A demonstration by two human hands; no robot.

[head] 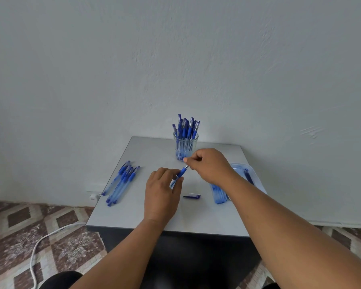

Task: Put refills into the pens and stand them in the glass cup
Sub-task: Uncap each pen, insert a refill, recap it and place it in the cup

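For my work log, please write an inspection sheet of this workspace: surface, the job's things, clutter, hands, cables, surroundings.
Surface: small grey table against a wall.
Job's things: glass cup at the back, holding many capped pens; loose pens lying on the left; clear tray with refills on the right; one pen held over the middle; loose cap on the table.
Clutter: nothing seen.
Hands: left hand grips the pen barrel; right hand pinches its tip end.
Cables: white cable on the floor, left.
Surroundings: plain wall, patterned tile floor.
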